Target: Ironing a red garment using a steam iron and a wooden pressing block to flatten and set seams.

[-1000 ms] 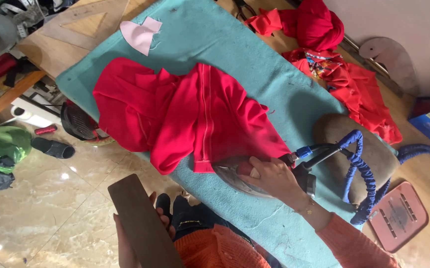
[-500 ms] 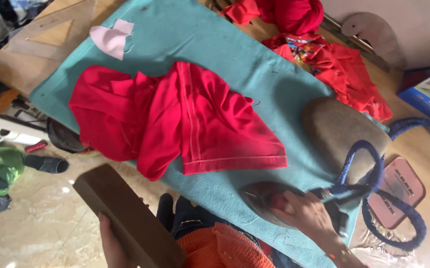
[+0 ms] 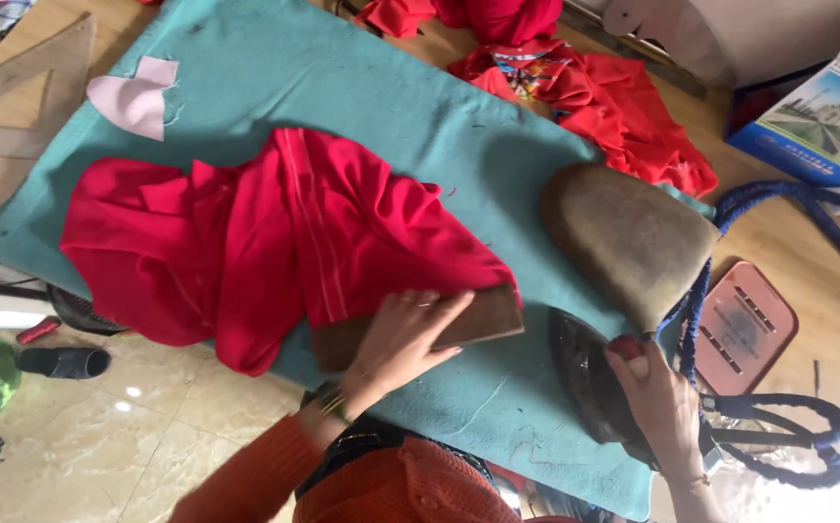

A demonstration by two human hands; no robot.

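While the red garment lies bunched and creased on the teal pad, only its near hem looks flattened. Over that hem, the left hand rests with fingers spread flat, pressing a brown wooden block down. Right of that press, the right hand is wrapped tight around the handle of a dark iron tipped up off the cloth, just below a worn padded rest. Most of the garment, up and left of the block, seems unpressed.

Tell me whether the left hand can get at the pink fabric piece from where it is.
Probably yes: the left hand presses the brown block, the pink fabric piece lies uncovered across the red garment.
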